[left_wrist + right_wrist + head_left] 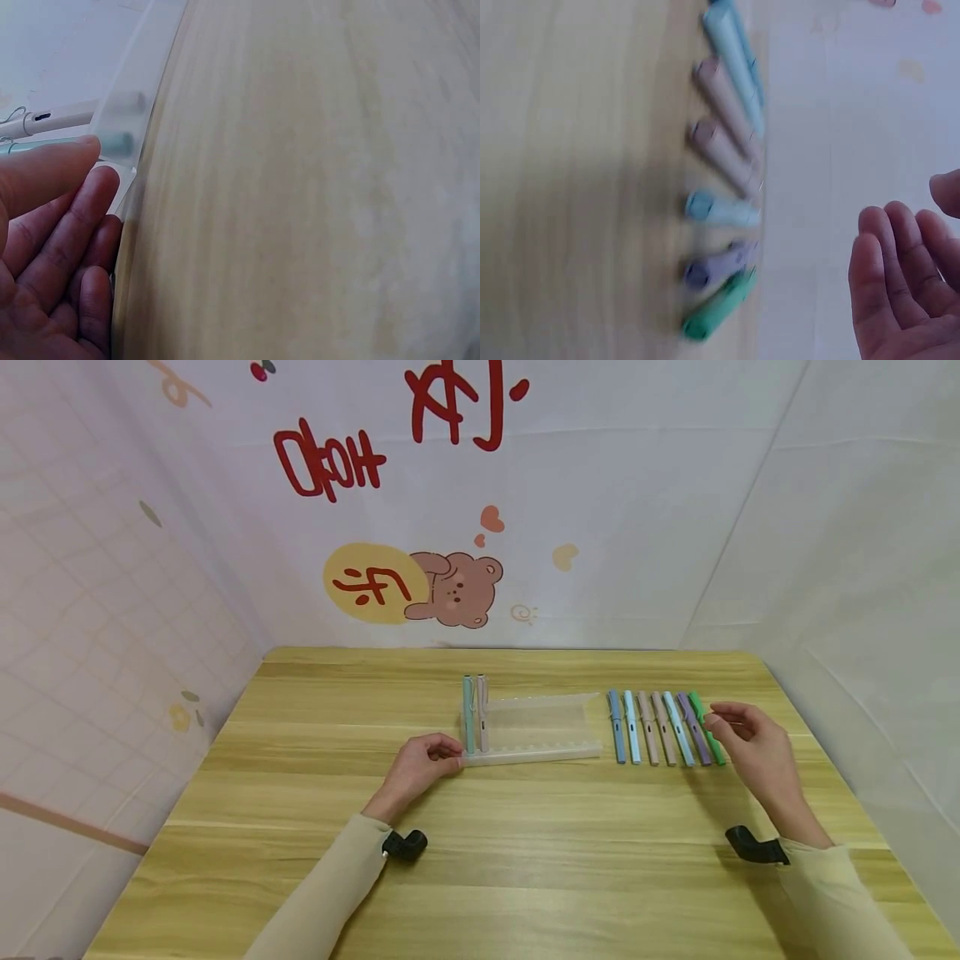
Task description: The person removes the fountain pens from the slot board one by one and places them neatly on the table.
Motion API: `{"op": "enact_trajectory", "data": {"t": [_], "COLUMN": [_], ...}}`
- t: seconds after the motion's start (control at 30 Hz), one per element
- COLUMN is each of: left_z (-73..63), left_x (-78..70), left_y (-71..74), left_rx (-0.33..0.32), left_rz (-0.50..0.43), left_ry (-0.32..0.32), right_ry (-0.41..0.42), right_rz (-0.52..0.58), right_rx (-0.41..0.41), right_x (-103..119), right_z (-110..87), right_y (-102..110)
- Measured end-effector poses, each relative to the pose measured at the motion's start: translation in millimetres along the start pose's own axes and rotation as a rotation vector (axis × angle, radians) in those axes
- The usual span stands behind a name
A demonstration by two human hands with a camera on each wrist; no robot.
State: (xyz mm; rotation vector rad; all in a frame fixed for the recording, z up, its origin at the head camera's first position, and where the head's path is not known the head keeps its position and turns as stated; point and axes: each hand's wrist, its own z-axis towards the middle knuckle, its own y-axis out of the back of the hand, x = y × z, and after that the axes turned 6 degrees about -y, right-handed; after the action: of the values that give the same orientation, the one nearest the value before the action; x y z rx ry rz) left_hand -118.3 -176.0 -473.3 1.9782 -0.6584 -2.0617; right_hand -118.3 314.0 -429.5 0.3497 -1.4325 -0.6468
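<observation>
A clear plastic pen rack [536, 753] with a notched front strip lies on the wooden table. A mint green pen [469, 714] and a pale pinkish pen [482, 714] lie side by side at its left end. My left hand [422, 770] pinches the rack's near left corner between thumb and fingers; in the left wrist view the thumb is by the mint pen's end. To the right, my right hand [757, 758] is held above the table beside the green pen [718, 306], its fingers loosely bent and nothing between them.
Right of the rack lies a row of several capped pens, from a blue one [617, 727] through light blue, brownish and purple [694, 729] to the green. A white printed cloth [622, 527] rises behind the table [525, 868] and along both sides.
</observation>
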Motion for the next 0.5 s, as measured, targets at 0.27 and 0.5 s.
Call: {"op": "enact_trajectory", "data": {"t": [0.27,0.5], "left_z": [-1.3,-1.9], "left_x": [0.0,-0.1], "left_y": [-0.3,0.0], "left_rx": [-0.007,-0.008], "left_rz": [-0.014,-0.004], "left_ry": [-0.006,-0.004], "right_ry": [0.075,0.132], "right_rz": [0.076,0.125], "right_rx": [0.003,0.053], "right_x": [29,53], "right_z": [-12.7,-22.7], "right_y": [-25,-47]}}
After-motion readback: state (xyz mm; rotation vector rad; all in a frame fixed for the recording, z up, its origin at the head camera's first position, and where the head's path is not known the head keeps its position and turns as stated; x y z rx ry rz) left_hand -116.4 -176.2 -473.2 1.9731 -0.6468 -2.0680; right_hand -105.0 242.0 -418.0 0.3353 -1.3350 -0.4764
